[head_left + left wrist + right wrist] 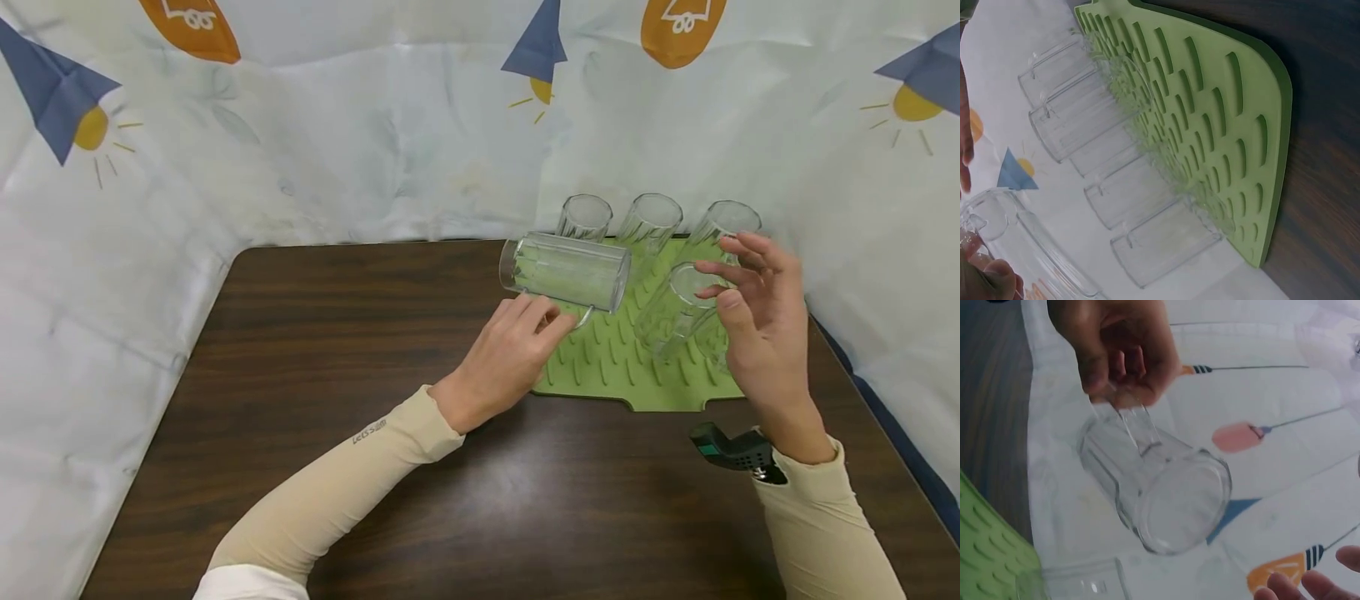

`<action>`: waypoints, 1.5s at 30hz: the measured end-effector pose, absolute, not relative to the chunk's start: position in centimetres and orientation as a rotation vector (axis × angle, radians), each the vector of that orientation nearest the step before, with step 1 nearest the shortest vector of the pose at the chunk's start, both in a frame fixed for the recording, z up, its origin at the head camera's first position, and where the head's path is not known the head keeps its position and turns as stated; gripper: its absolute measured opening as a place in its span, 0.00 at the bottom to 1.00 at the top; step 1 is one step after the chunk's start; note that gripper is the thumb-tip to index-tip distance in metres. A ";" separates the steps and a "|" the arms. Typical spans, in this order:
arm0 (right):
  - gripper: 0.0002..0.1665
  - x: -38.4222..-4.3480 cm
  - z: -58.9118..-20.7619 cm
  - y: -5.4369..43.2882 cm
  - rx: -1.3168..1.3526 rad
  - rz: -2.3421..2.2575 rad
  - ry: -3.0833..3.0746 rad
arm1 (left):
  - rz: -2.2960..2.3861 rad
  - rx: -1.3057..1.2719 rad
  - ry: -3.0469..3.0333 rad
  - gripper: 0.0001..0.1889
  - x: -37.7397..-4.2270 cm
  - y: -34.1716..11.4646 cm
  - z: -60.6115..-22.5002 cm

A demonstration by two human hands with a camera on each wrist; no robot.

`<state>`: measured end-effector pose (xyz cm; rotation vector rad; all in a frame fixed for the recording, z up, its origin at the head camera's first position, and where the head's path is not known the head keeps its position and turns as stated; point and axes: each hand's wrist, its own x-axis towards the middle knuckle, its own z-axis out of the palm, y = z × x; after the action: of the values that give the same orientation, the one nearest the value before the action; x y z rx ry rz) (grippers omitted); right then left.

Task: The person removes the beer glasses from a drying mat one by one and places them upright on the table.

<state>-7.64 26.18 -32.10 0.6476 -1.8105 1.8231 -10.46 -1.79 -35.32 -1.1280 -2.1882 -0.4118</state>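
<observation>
Glass mug (566, 271), clear and faceted, is held on its side in the air over the far left part of a green mat (592, 375), one end to the left and the other to the right, with its handle turned to the near side. The left hand (506, 358) grips that handle, thumb and curled fingers pinching it, as the right wrist view also shows. The right hand (768, 333) is raised above the right part of the mat, its fingers parted and loosely bent, near the standing glasses but apart from the held mug. Five clear glasses stand on the mat: a far row made up of a left glass (585, 215), a middle glass (652, 215) and a right glass (729, 218), then a nearer glass (663, 321) and, just to its right, a partly hidden glass (712, 342). In the left wrist view the held mug hangs apart from these five. The mat, covered in small raised ridges, lies on the far right of a dark wood-grain table (337, 333). Beyond the table hangs a white cloth (420, 125) printed with blue and orange lamps. Cream sleeves (337, 483) cover both forearms, and a dark device (731, 450) sits at the right wrist.
</observation>
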 end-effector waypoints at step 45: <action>0.49 -9.7 -36.0 21.2 0.329 1.904 -2.238 | -0.239 -1.099 -2.230 0.09 -9.1 -1.5 -35.0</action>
<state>-9.73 21.16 -35.98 0.3293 -2.2383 1.9035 -9.06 -1.53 -35.01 -1.0991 -2.2298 -0.2391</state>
